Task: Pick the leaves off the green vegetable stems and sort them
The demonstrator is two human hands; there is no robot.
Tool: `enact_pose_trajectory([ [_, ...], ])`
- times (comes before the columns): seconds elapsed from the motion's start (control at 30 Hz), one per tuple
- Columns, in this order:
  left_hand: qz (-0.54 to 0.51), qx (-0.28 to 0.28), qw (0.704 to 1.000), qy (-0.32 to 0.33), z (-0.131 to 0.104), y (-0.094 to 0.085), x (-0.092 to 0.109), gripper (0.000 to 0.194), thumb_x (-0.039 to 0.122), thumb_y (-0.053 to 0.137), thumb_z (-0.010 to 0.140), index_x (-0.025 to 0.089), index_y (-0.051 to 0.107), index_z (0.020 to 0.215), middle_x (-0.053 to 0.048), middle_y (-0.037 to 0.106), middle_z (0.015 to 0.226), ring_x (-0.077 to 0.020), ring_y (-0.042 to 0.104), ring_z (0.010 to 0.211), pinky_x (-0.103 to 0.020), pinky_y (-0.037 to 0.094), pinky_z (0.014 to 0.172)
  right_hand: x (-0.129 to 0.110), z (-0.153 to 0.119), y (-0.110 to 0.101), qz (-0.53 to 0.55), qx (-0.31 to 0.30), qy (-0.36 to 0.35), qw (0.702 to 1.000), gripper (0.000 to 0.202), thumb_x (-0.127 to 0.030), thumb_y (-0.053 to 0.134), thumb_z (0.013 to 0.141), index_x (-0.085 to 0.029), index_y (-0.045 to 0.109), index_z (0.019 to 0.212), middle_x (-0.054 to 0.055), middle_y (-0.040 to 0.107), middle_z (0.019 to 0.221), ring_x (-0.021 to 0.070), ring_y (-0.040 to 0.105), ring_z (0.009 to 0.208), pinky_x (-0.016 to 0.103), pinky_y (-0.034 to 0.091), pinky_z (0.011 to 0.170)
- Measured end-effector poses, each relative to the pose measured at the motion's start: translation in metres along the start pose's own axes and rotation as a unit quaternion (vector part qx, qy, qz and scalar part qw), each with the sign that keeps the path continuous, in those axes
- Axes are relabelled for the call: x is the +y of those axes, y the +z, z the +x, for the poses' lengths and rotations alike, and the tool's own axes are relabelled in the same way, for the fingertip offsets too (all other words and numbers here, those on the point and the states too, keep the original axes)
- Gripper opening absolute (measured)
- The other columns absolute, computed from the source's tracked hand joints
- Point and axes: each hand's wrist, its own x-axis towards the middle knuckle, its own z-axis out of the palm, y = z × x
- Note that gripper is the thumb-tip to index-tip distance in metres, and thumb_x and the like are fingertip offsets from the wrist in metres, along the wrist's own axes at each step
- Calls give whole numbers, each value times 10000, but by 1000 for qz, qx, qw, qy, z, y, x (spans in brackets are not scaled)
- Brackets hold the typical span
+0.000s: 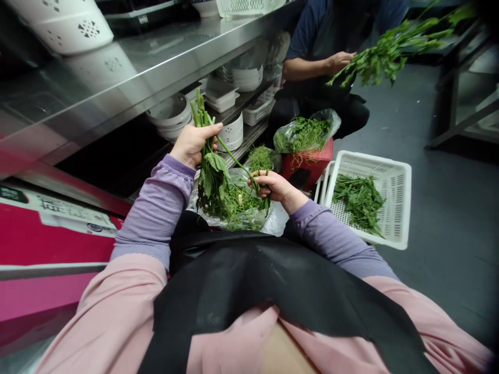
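Observation:
My left hand is closed around a bunch of leafy greens, stems up and dark leaves hanging down. One green stem slants from the bunch to my right hand, whose fingers are pinched on its lower, leafy end. Below both hands lies a clear plastic bag with loose green stems and leaves in it. To the right of my right hand stands a white plastic basket with picked green leaves inside.
Across from me a crouching person holds up another bunch of greens. A bag of thin greens rests on a red box. Along the left runs a steel counter, with white bowls on the shelf beneath. A pink box stands at my left.

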Motion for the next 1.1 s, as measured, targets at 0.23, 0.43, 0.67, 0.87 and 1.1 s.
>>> enact_pose_trajectory([
  [0.23, -11, 4, 1000, 23, 0, 6, 4, 256, 210, 734, 628, 136, 490, 646, 43, 446, 439, -83, 449, 360, -228, 380, 397, 1, -2, 9, -97, 2, -107, 989, 304, -362, 652, 699, -148, 532, 877, -16, 592, 701, 11, 294, 362, 193, 260, 374],
  [0.43, -6, 2, 1000, 29, -3, 10, 6, 278, 231, 750, 617, 138, 489, 636, 35, 458, 441, -100, 481, 386, -233, 381, 406, -4, -6, 26, -335, 70, -223, 913, 236, -305, 689, 645, -126, 566, 738, -3, 567, 708, 89, 492, 653, 224, 385, 634],
  [0.67, 3, 4, 999, 44, -6, 14, 7, 272, 224, 739, 635, 136, 483, 662, 40, 448, 450, -103, 497, 405, -222, 390, 408, 2, -1, 35, -480, 151, -261, 824, 138, -265, 564, 701, -131, 592, 716, 5, 569, 679, 94, 471, 633, 219, 353, 620],
  [0.87, 19, 36, 995, 86, -7, 3, 9, 274, 201, 748, 617, 146, 483, 654, 35, 462, 468, -101, 496, 437, -232, 400, 420, 3, 10, 21, -365, 200, -228, 880, 159, -263, 512, 697, -137, 588, 759, -12, 532, 632, 86, 437, 563, 212, 357, 565],
  [1.1, 30, 75, 989, 123, -8, -24, 39, 257, 295, 691, 704, 186, 477, 612, 28, 443, 445, -115, 503, 505, -259, 393, 465, 40, 26, -54, -312, 373, -99, 868, 155, -289, 529, 687, -139, 567, 695, -8, 522, 606, 78, 388, 517, 202, 322, 486],
])
